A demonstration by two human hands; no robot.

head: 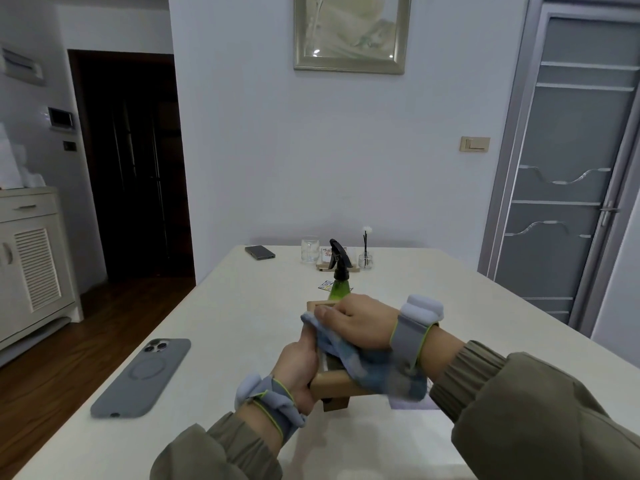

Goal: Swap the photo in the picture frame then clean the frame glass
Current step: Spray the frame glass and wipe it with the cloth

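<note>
At a pale table (214, 341), a person's left hand (299, 372) grips the near left edge of a wooden picture frame (334, 384), holding it tilted above the tabletop, while the right hand (358, 322) presses a blue cloth (377, 367) against the frame's glass, fingers closed on the fabric. A green spray bottle (337, 271) stands just behind; a grey phone (142, 377) lies well to the left.

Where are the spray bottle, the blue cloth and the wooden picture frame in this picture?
spray bottle (338, 268): head view, on its black neck.
blue cloth (384, 370): head view, on the hanging fold.
wooden picture frame (334, 382): head view, on its near edge.
</note>
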